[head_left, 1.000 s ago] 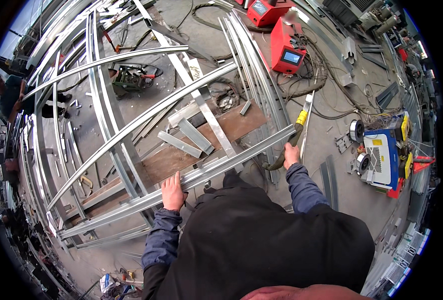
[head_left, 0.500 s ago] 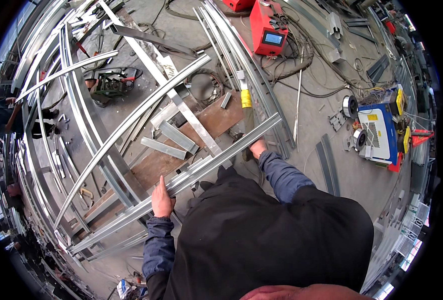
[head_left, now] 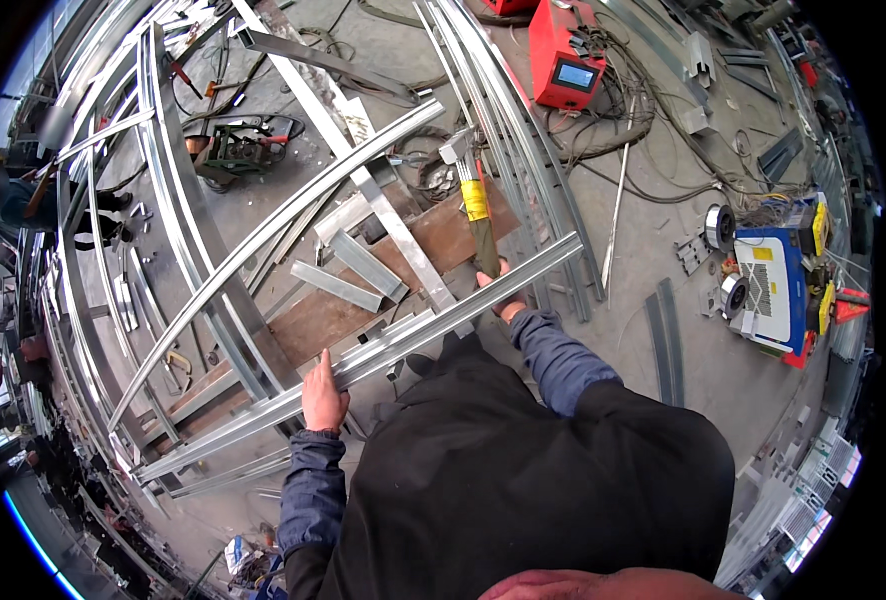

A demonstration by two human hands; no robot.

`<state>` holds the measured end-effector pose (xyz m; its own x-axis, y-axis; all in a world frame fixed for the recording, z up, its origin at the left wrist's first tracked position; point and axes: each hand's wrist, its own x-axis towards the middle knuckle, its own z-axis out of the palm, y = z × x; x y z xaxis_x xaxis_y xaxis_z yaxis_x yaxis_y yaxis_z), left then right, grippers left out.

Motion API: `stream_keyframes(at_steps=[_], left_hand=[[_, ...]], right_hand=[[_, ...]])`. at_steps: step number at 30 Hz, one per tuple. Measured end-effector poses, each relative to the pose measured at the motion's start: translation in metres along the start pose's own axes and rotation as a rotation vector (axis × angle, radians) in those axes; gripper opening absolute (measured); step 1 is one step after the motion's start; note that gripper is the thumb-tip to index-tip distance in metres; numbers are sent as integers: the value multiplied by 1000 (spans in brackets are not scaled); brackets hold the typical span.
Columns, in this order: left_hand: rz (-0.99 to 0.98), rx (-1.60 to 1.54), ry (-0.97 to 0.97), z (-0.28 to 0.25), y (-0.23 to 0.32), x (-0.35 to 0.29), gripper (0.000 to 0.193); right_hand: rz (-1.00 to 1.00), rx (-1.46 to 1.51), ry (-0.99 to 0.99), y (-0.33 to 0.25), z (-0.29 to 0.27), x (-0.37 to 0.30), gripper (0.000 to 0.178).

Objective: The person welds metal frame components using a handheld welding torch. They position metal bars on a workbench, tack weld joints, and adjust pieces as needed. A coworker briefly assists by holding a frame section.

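A long silver metal channel runs slantwise in front of me, from lower left to upper right. My left hand grips it near its middle, with the fingers laid over its upper side. Close to the channel's right end, my right hand is partly hidden behind it. The fingers are closed around the olive-green grip of a long tool with a yellow band and a pale grey block-like head. The tool points away from me, tilted left. Beneath the channel lie other metal members and two short offcuts.
A curved metal frame spreads across the left side. A red machine with a screen stands at the far right of centre, with cables around it. On the right is a blue-and-white machine beside wire spools. Another person is at the left edge.
The tool in my right hand has swung, its head moving left, and the hand has come up behind the channel. My left hand stays on the channel. The whole view has shifted slightly.
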<state>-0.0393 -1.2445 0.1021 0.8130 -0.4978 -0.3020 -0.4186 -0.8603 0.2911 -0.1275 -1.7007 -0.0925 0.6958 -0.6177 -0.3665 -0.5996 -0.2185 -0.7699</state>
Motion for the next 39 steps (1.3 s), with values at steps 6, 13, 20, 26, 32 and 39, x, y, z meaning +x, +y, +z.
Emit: stream_keyframes(at_steps=[6,13,20,26,32,39], left_hand=[[-121,-16,-72,-7,2,0,100],[-87,37,-73,-7,1,-2,100],[-108,12,-58,-6,2,-6,91],[-95,22,-35,-2,-1,-10,89],[-111,-20,-3,4,-3,-14,82],[-142,-65,64,9,0,-17,71]], right_hand=[[-75,212,6,-24,29,15,45],[-75,104,-77,-66,29,14,41],[-115,33,-82,-83,34,12,38],[-289,54,-75,-47,46,23,64],[-365,-142,31,-21,40,11,94],[-429,-233,-31,-32,10,-8,94]])
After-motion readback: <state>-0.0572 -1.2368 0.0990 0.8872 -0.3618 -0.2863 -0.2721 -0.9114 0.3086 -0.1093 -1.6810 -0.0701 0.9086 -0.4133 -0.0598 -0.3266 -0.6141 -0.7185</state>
